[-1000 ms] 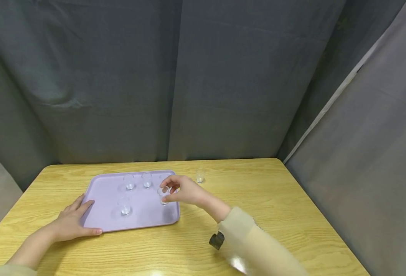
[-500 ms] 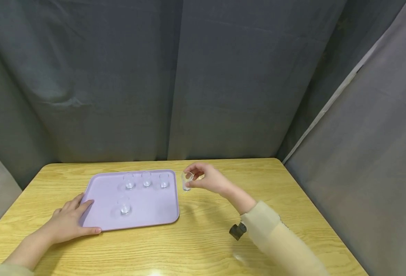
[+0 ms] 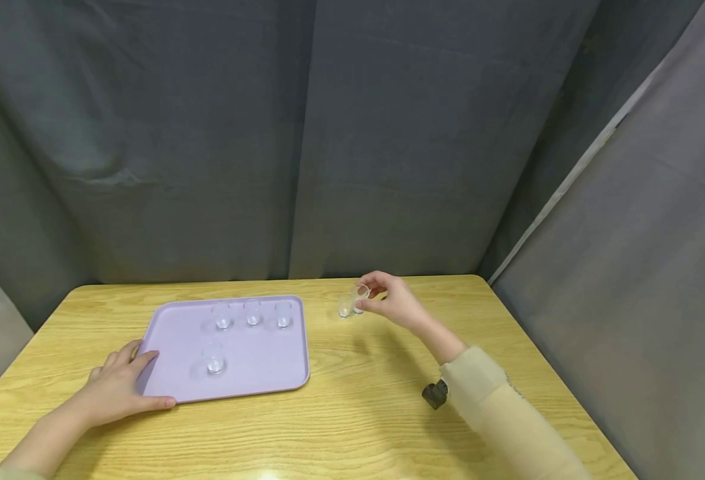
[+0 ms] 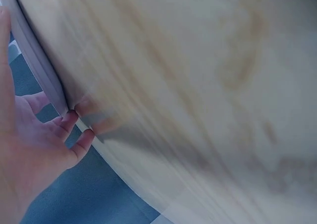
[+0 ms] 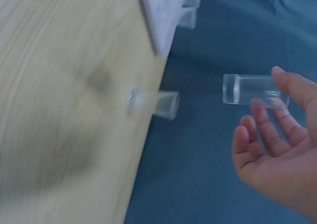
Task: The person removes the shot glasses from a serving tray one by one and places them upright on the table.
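Note:
My right hand [image 3: 396, 301] pinches a small clear shot glass [image 5: 251, 90] between thumb and fingers, upright and raised off the table. Just left of it, a second shot glass [image 3: 344, 308] stands on the wood, overlapping the held one in the head view. With fingers spread, my left hand [image 3: 115, 387] rests on the front left corner of a lilac tray [image 3: 256, 387], the thumb along its front edge. Three glasses line the tray's back part, among them a right-hand glass [image 3: 283, 317]. A single glass [image 3: 214, 360] stands nearer the front.
The wooden table [image 3: 340, 427] reaches back to a dark grey curtain [image 3: 208, 167]. Another curtain [image 3: 640, 267] hangs along the right side. A small black device [image 3: 434, 395] sits at my right wrist by the cuff.
My right hand has carried its glass from over the tray's right part, rightward and back, to beside the glass on the table. The left hand has stayed at the tray's corner.

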Available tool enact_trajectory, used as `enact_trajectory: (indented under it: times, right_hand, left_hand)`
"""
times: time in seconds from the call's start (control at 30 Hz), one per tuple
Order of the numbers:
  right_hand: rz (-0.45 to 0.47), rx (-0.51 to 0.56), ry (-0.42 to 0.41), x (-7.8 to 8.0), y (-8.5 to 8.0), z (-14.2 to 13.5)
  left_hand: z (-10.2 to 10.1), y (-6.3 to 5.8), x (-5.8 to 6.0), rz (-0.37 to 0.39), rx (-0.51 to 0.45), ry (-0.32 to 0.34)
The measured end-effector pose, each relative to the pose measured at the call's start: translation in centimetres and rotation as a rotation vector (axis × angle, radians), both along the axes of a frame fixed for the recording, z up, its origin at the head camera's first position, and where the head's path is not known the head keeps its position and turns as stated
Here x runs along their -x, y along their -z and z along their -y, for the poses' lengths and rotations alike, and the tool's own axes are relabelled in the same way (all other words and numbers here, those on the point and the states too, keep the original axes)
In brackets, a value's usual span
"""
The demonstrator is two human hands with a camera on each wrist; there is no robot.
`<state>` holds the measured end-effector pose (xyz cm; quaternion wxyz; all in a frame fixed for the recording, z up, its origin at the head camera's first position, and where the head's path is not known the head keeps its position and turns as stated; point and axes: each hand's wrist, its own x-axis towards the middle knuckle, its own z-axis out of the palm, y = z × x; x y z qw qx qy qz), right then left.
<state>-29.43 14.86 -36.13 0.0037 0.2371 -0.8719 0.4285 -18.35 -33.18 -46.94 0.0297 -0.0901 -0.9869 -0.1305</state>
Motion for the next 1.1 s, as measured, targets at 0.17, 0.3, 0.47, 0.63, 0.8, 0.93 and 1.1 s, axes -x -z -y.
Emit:
enact_trajectory:
  times: [0.17, 0.3, 0.47, 0.63, 0.8, 0.93, 1.1]
  right_hand:
    - [-0.029, 0.028, 0.078, 1.0, 1.1, -1.3]
    - [-0.046, 0.025, 0.127, 1.8, 2.0, -1.9]
    - [-0.049, 0.021, 0.144, 3.0, 3.5, -2.3]
    - [0.004, 0.018, 0.202, 4.0, 5.2, -2.7]
    - [0.069, 0.05, 0.249, 5.0, 6.6, -2.9]
    - [0.137, 0.094, 0.28, 5.8, 7.7, -3.0]
    - [0.188, 0.117, 0.306, 6.5, 9.0, -3.4]
  left_hand:
    - [-0.1, -0.1, 0.2, -0.008, 0.02, -0.006]
    - [-0.1, 0.1, 0.1, -0.005, 0.028, -0.01]
    - [0.2, 0.3, -0.1, -0.01, 0.037, -0.015]
    - [0.3, 0.5, -0.2, -0.017, 0.027, -0.015]
    - [0.2, 0.8, -0.1, -0.018, 0.029, -0.016]
    - [0.3, 0.8, 0.0, -0.015, 0.031, -0.015]
    - [0.0, 0.4, 0.0, -0.011, 0.035, -0.009]
